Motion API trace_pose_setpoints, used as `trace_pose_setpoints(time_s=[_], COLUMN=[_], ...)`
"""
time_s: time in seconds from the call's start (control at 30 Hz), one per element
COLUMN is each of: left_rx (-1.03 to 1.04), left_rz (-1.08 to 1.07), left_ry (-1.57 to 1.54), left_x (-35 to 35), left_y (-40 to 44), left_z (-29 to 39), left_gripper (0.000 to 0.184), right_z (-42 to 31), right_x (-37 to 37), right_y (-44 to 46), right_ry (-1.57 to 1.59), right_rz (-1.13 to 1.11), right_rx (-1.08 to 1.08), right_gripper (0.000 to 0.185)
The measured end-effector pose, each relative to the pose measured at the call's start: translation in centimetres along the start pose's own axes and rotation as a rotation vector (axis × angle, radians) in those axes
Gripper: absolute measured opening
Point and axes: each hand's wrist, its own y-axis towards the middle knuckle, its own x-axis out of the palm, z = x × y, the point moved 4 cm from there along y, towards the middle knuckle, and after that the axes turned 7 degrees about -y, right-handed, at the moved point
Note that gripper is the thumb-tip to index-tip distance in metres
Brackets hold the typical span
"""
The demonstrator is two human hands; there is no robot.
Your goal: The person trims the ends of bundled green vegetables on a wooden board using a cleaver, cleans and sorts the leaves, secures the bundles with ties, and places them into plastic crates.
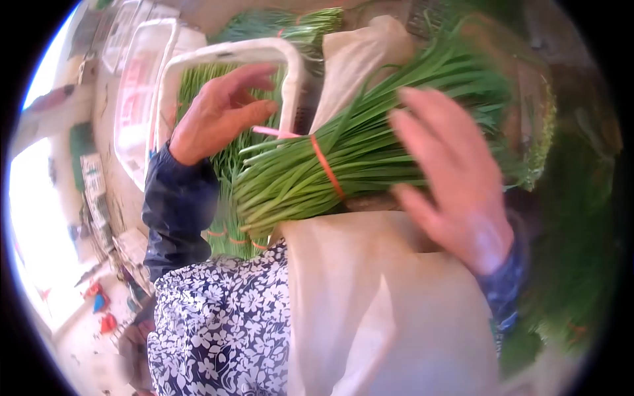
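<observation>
A large bundle of long green leafy stalks [370, 152] lies across my lap, its cut ends to the left. An orange-red band [327, 168] goes round it, and a pink strip [274, 132] sticks out near the cut ends. My left hand [221, 115] is raised above and left of the cut ends, fingers apart, holding nothing. My right hand [456, 178] is over the leafy part, fingers spread, slightly blurred; whether its fingertips touch the leaves is unclear. A beige cloth [389, 297] covers my lap below the bundle.
A white-rimmed basket [294, 72] with more green stalks stands behind my left hand, beside another white basket [125, 112]. Further banded bundles [310, 26] lie at the top. Greenery [574, 251] fills the right side. Small red and blue items [100, 302] lie at the lower left.
</observation>
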Motion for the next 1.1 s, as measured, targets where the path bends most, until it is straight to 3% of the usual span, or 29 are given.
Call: trace_pose_setpoints(time_s=[0.07, 0.1, 0.17, 0.27, 0.3, 0.33, 0.43, 0.5, 0.6, 0.67, 0.7, 0.77, 0.83, 0.9, 0.93, 1.0, 1.1], left_rx=[-0.090, -0.092, -0.223, -0.315, -0.298, -0.305, -0.208, -0.031, 0.154, 0.199, 0.389, 0.669, 0.885, 0.632, 0.495, 0.563, 0.738], left_rz=[-0.028, -0.005, 0.004, 0.099, 0.119, 0.108, 0.138, 0.179, 0.214, 0.112, 0.125, 0.135, 0.043, 0.143, -0.106, -0.111, -0.078], left_ry=[0.003, -0.002, -0.098, -0.081, -0.089, -0.063, -0.111, -0.260, -0.589, -0.671, -0.780, -0.974, -0.919, -0.487, -1.222, -1.139, -1.105], left_x=[-1.1, -1.9, -2.4, -3.2, -3.2, -3.2, -2.2, -0.6, 2.7, 5.4, 7.3, 10.9, 14.3, 15.0, 15.2, 15.1, 13.6], left_y=[-1.2, -2.8, -4.0, -6.3, -7.8, -8.0, -7.7, -5.8, -1.5, 1.0, 2.8, 5.4, 9.5, 10.1, 11.1, 11.9, 11.9], left_z=[-3.3, -4.7, -7.2, -8.7, -9.3, -12.2, -12.4, -12.4, -4.4, -0.9, 1.2, 5.6, 7.7, 8.5, 9.8, 11.1, 14.1], left_gripper=[0.047, 0.047, 0.041, 0.039, 0.039, 0.038, 0.039, 0.046, 0.064, 0.081, 0.095, 0.106, 0.103, 0.080, 0.071, 0.057, 0.061], right_z=[-2.1, -3.7, -4.9, -5.8, -6.3, -6.0, -4.7, -3.0, 0.5, 2.4, 2.7, 3.1, 4.3, 3.4, 3.3, 3.8, 4.2], right_x=[3.3, 5.2, 9.1, 8.7, 8.4, 10.8, 8.2, 5.8, 0.4, -2.6, -4.0, -6.4, -5.0, -4.4, -4.2, -3.8, -4.9], right_y=[3.4, 4.0, 4.6, 5.4, 4.2, 3.6, 2.0, 1.7, 2.7, 2.7, 2.5, 2.0, 2.8, 2.5, 2.5, 1.7, 0.7], right_ry=[0.131, 0.129, 0.009, -0.040, 0.016, 0.012, 0.142, 0.063, -0.053, -0.078, -0.113, -0.201, -0.266, -0.332, -0.393, -0.375, -0.244], right_rz=[-0.076, -0.081, -0.253, -0.446, -0.305, -0.304, 0.008, 0.141, 0.360, 0.478, 0.519, 0.607, 0.594, 0.591, 0.564, 0.608, 0.696], right_rx=[-0.288, -0.312, -0.464, -0.504, -0.529, -0.544, -0.411, -0.334, -0.189, -0.029, -0.028, 0.078, 0.175, 0.147, 0.131, 0.159, 0.077], right_gripper=[0.070, 0.070, 0.089, 0.094, 0.093, 0.093, 0.090, 0.092, 0.101, 0.106, 0.106, 0.108, 0.105, 0.102, 0.099, 0.095, 0.092])
